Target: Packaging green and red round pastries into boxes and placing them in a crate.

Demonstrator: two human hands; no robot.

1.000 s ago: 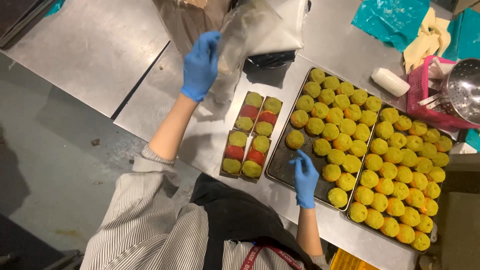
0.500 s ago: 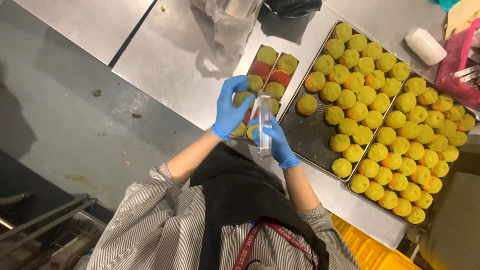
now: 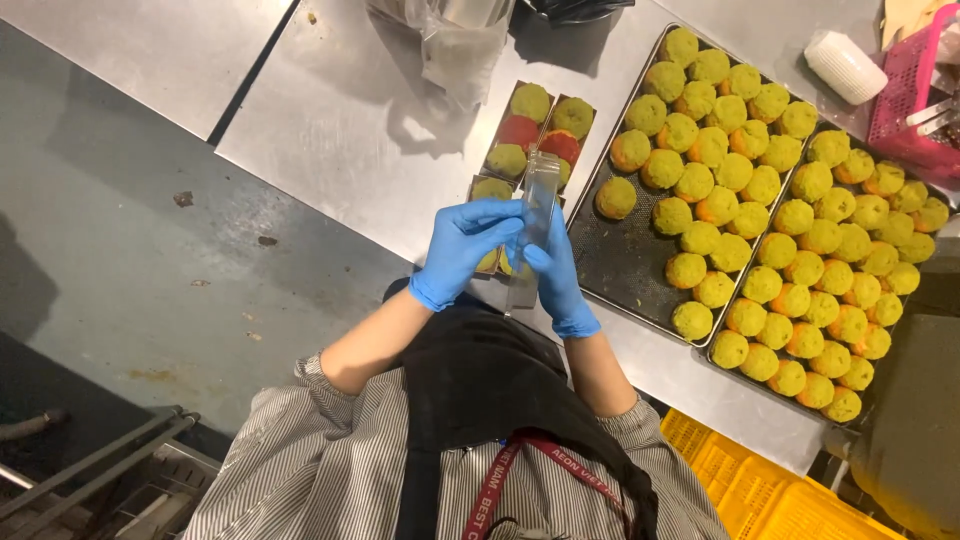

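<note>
Both hands wear blue gloves and meet over the steel table's near edge. My left hand (image 3: 462, 247) and my right hand (image 3: 555, 275) together hold a clear plastic sleeve (image 3: 536, 205) upright between them. Just beyond the sleeve lie two narrow dark trays (image 3: 530, 135) filled with yellow-green and red round cakes. To the right, two large dark baking trays (image 3: 625, 262) carry several rows of yellow-green and orange round cakes (image 3: 740, 170).
A crumpled clear plastic bag (image 3: 452, 40) lies at the far side of the steel table (image 3: 340, 130). A white lidded cup (image 3: 845, 65) and a pink basket (image 3: 905, 95) stand at the far right. A yellow crate (image 3: 760, 480) sits below the table edge.
My left hand came back from the plastic bag and my right hand left the baking tray; both now hold the clear sleeve. The sleeve is raised higher than half a second ago.
</note>
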